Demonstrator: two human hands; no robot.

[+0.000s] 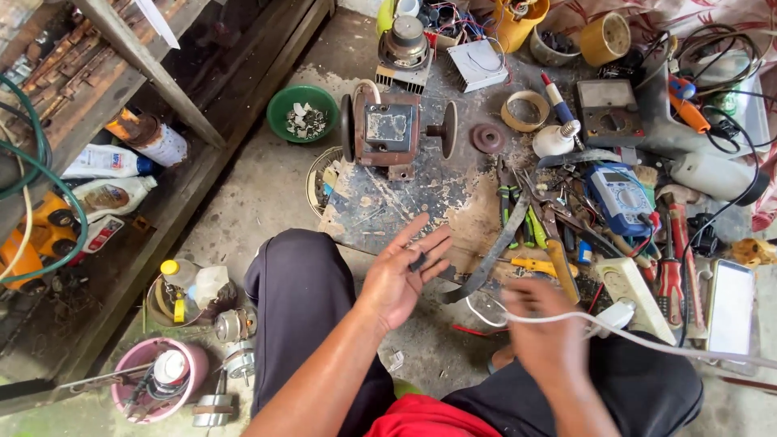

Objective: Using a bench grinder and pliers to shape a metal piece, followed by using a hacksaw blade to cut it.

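Observation:
My left hand point(401, 275) is held palm up above my knee, fingers spread, with a small dark part point(418, 261) resting on the fingers. My right hand point(544, 328) is blurred with motion and closed on a white cable point(647, 341) that runs off to the right edge. A white plug or adapter point(617, 314) lies just beyond that hand. Both hands hover over the near edge of a worn board point(388, 206) on the floor.
A rusty bench grinder point(391, 129) stands on the board. Pliers, screwdrivers, a blue multimeter point(619, 194), tape rolls and wires crowd the right. A green bowl point(302, 113), a pink bucket point(158, 379) and bottles sit left, beside a wooden shelf.

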